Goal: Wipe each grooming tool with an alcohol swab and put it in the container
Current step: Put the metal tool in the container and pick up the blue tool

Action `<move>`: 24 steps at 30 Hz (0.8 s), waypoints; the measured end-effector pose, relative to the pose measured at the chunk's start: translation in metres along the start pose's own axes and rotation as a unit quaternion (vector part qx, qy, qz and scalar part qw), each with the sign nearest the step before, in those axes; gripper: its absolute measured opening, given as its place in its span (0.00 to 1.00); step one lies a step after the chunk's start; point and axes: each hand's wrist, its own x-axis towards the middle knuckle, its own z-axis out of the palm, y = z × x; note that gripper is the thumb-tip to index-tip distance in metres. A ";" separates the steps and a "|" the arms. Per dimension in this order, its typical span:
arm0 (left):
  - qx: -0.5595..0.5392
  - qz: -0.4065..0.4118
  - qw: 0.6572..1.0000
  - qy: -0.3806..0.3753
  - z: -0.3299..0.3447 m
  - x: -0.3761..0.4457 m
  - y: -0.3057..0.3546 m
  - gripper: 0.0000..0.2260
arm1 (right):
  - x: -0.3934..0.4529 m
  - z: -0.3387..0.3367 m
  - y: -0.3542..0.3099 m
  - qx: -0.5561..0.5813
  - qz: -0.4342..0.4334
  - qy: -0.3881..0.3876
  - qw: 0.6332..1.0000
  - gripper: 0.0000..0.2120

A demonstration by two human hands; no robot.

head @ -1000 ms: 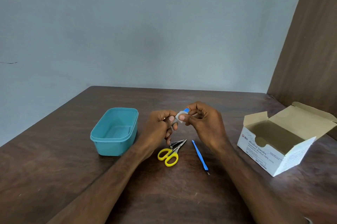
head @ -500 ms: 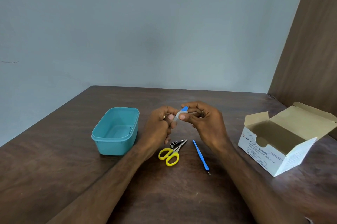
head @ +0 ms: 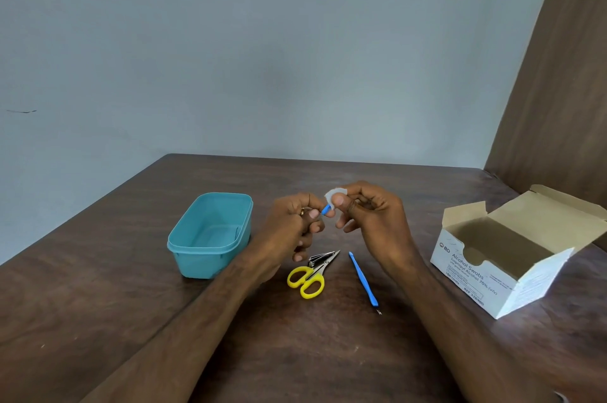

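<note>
We hold a small blue-handled tool (head: 325,210) in our left hand (head: 292,225), fingers pinched shut on it, its blue end pointing right and far toward the white swab (head: 332,196) pinched in our right hand (head: 374,215). The teal container (head: 210,235) sits left on the tabletop (head: 98,320), nearer the left hand, apparently empty.

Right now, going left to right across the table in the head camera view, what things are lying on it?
teal container → yellow scissors → blue-handled tool → alcohol swab box. The nail clipper overlaps the scissors, so I left it out.
</note>
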 end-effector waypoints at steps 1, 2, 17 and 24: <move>-0.005 0.007 1.000 -0.007 0.001 -0.001 0.000 0.13 | 0.000 0.000 0.000 0.005 0.001 0.002 1.000 0.07; -0.010 0.014 1.000 -0.012 0.002 -0.001 0.000 0.13 | 0.000 0.000 0.000 0.006 0.002 0.004 1.000 0.06; -0.005 0.073 0.995 0.062 0.002 0.002 -0.004 0.08 | 0.003 0.000 0.006 -0.005 0.037 0.031 0.999 0.04; -0.040 0.042 0.997 0.047 0.001 0.002 -0.005 0.07 | 0.002 0.001 0.003 0.023 0.054 0.025 0.998 0.11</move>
